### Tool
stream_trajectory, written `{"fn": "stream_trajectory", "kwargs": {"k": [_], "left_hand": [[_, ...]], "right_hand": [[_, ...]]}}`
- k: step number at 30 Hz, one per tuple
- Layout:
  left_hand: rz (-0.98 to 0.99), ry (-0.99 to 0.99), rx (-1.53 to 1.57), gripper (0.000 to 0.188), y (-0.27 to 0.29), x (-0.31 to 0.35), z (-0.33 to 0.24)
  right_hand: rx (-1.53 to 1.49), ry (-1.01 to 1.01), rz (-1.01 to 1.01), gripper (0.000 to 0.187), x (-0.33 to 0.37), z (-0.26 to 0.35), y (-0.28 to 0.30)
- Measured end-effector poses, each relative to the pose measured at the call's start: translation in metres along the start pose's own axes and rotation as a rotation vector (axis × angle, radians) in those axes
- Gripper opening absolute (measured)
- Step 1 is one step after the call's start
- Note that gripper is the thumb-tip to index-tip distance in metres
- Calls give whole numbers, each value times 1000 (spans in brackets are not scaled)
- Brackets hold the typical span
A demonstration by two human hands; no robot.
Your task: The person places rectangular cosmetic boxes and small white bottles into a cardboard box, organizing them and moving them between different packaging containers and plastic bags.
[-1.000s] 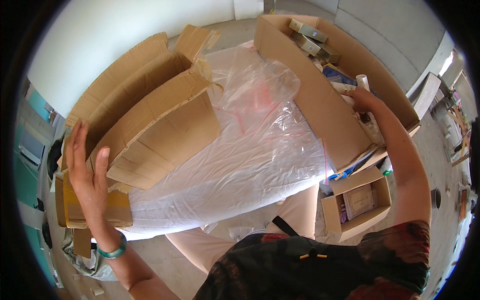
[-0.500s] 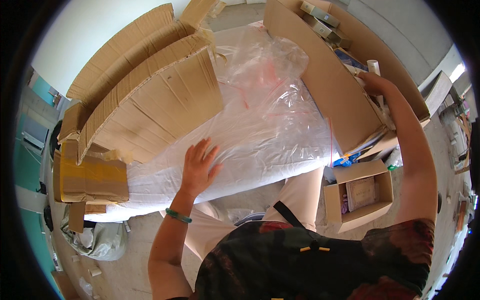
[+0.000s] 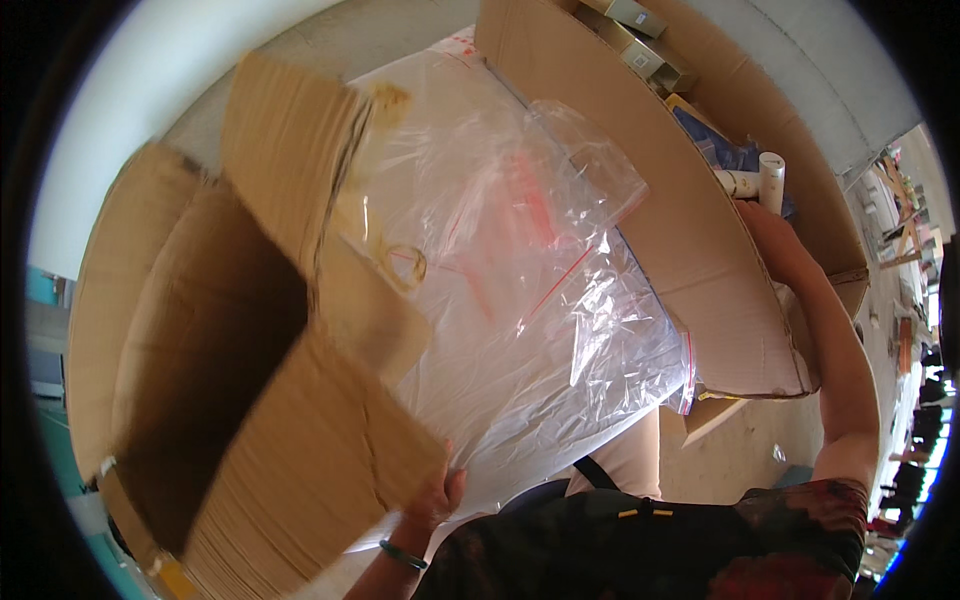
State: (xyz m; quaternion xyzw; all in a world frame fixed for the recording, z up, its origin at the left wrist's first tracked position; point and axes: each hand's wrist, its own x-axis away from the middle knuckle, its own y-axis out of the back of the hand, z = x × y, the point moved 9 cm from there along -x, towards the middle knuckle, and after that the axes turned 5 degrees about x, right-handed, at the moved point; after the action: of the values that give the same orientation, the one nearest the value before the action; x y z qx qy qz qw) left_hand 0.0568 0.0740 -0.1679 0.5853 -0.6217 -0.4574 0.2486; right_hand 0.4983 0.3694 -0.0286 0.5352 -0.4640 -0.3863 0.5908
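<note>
My left hand (image 3: 437,497) grips the near edge of a big flattened cardboard box (image 3: 255,400) and tilts it up, so its open dark inside faces me at the left. Under and beside it lies a large clear plastic bag (image 3: 520,280) with red marks, spread over a white surface. My right hand (image 3: 775,245) reaches far right into a tall open cardboard carton (image 3: 690,230) and rests on or holds the items at its rim; whether it grips one I cannot tell. A green bangle sits on my left wrist.
Inside the right carton lie small boxes (image 3: 640,40), a white tube (image 3: 772,178) and blue packs. A concrete floor (image 3: 740,450) shows below the carton. More flat cardboard (image 3: 285,150) stands behind the lifted box. Other gear crowds the far right edge.
My left hand moved from the plastic to the cardboard box's edge and lifted it toward me. The view swung closer. My right hand stayed in the right carton.
</note>
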Motion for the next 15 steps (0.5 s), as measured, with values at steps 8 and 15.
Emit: {"fn": "stream_trajectory", "kwargs": {"k": [8, 15], "left_hand": [[70, 2, -24, 45, 7, -8, 4], [89, 270, 165, 40, 16, -54, -28]], "right_hand": [[5, -26, -14, 57, -10, 13, 9], [-87, 51, -60, 55, -13, 13, 7]]}}
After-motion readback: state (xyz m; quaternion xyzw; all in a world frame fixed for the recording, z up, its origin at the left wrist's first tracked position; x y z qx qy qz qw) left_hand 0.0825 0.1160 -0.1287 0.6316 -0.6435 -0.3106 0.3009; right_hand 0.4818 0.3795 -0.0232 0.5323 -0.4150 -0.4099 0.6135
